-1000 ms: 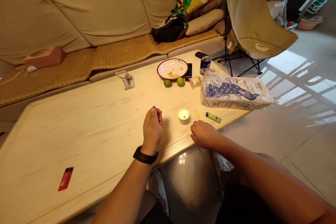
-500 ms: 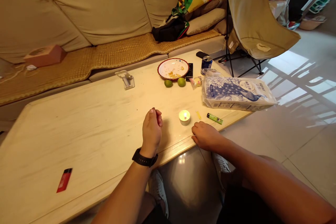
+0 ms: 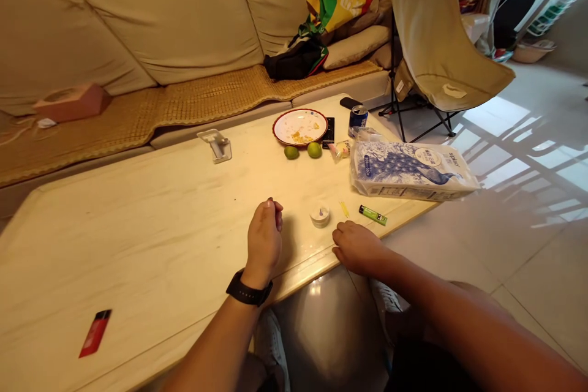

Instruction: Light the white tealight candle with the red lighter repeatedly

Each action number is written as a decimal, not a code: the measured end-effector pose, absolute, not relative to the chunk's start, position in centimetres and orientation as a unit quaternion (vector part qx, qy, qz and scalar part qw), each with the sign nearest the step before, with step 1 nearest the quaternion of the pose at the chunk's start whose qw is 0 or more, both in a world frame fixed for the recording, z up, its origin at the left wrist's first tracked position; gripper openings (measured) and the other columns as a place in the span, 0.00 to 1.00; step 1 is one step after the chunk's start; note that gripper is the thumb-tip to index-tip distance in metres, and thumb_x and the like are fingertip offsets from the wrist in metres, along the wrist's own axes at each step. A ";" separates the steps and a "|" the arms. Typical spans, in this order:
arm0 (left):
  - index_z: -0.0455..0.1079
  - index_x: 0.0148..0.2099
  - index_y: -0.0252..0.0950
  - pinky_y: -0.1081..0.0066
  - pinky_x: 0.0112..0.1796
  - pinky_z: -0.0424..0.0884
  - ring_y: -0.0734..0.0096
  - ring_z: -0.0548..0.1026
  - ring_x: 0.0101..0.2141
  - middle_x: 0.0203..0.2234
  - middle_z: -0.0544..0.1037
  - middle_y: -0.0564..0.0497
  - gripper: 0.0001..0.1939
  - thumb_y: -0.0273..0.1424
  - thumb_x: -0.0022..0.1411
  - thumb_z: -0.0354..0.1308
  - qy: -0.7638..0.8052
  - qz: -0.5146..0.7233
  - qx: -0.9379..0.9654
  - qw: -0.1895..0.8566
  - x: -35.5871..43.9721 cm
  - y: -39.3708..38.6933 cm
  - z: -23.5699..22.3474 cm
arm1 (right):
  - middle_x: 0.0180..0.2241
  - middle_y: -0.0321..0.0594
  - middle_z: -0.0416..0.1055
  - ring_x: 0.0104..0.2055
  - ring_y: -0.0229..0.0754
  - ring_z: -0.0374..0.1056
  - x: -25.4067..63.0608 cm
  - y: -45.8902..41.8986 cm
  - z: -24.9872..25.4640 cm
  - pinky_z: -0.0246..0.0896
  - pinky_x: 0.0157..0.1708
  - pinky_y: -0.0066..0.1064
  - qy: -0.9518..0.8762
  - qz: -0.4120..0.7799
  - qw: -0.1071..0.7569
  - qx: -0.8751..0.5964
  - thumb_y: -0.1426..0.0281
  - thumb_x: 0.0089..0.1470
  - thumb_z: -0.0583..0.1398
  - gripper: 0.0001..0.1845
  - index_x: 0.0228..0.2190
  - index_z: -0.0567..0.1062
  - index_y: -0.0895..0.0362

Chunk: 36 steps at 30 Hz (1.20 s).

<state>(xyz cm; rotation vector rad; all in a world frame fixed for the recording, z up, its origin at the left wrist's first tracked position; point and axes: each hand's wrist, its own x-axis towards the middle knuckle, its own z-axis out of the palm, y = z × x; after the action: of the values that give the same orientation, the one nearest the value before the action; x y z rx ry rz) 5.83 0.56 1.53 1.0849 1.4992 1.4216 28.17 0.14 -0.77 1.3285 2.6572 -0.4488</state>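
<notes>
A small white tealight candle point(image 3: 320, 216) stands between my hands near the table's front edge, no flame on its wick. To its left is my left hand point(image 3: 265, 233), wearing a black watch; the fingers are closed, with a small dark tip showing at the fingertips that I cannot make out. My right hand point(image 3: 356, 248) rests at the table edge right of the candle, fingers curled, their undersides hidden. Just beyond it lie thin yellow sticks point(image 3: 344, 209) and a green lighter point(image 3: 373, 215). A red lighter point(image 3: 95, 334) lies far off to the left.
Across the table point(image 3: 151, 214) are a red-rimmed plate point(image 3: 301, 119) with food scraps, two green limes point(image 3: 315, 150), a blue can point(image 3: 358, 117) and a white stand point(image 3: 215, 146). A tissue pack point(image 3: 411, 165) overhangs the right end. Behind stand a sofa point(image 3: 174, 24) and folding chair point(image 3: 441, 43).
The candle's flame has gone out. Both hands keep nearly the same places beside it, while the whole view has shifted slightly.
</notes>
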 end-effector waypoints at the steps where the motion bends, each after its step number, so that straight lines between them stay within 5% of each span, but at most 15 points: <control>1: 0.67 0.36 0.39 0.68 0.27 0.60 0.70 0.62 0.25 0.24 0.63 0.54 0.21 0.49 0.74 0.47 0.599 0.548 0.443 0.380 5.8 0.6 1.5 | 0.46 0.53 0.74 0.50 0.53 0.68 28.2 0.1 -0.7 0.62 0.52 0.40 0.882 -0.149 0.070 0.441 0.66 0.64 0.58 0.15 0.46 0.77 0.62; 6: 0.66 0.36 0.39 0.67 0.33 0.63 0.67 0.68 0.30 0.29 0.71 0.51 0.20 0.46 0.75 0.45 0.635 0.455 0.563 0.270 5.9 0.5 1.5 | 0.46 0.54 0.75 0.50 0.53 0.68 28.1 0.1 -0.5 0.62 0.51 0.39 0.881 -0.153 0.077 0.442 0.66 0.65 0.58 0.14 0.46 0.77 0.62; 14: 0.66 0.32 0.40 0.63 0.34 0.62 0.59 0.70 0.32 0.28 0.73 0.46 0.11 0.37 0.68 0.54 0.605 0.245 0.755 0.061 8.1 0.9 1.3 | 0.45 0.53 0.75 0.49 0.53 0.69 28.1 0.0 -0.4 0.62 0.51 0.39 0.884 -0.139 0.070 0.442 0.66 0.65 0.58 0.14 0.45 0.77 0.62; 36: 0.67 0.33 0.39 0.60 0.34 0.62 0.58 0.69 0.31 0.28 0.73 0.45 0.07 0.33 0.65 0.55 0.592 0.195 0.782 0.018 8.4 1.1 1.2 | 0.44 0.52 0.75 0.48 0.52 0.69 28.2 -0.1 -0.6 0.62 0.49 0.39 0.881 -0.149 0.055 0.446 0.66 0.64 0.58 0.14 0.44 0.78 0.61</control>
<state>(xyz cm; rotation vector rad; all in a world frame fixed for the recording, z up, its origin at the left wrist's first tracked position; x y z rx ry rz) 8.44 1.11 1.18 2.4292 1.8394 0.6043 28.18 -0.07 -0.60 1.3555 2.6740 -0.4514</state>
